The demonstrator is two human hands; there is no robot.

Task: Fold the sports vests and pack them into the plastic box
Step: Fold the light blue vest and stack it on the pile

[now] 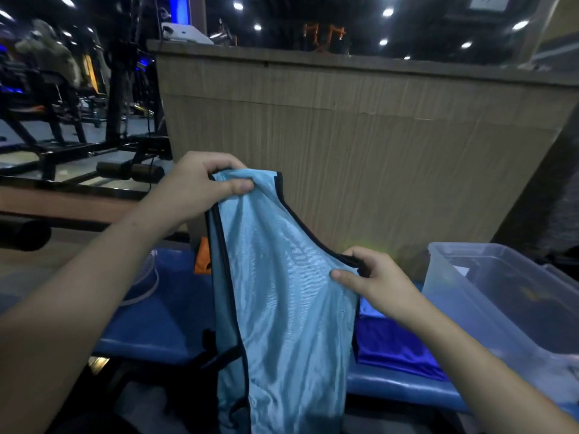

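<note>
Light blue vest (282, 308) hanging upright, clear plastic box (513, 308) right — royal-blue vest (394, 349) between

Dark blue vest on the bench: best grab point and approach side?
Probably the near edge of the dark blue vest, coming from above at the front of the bench. It lies flat between the hanging light blue vest and the box, so both sides are crowded. The right hand is closest, but it grips the light blue vest.
</note>
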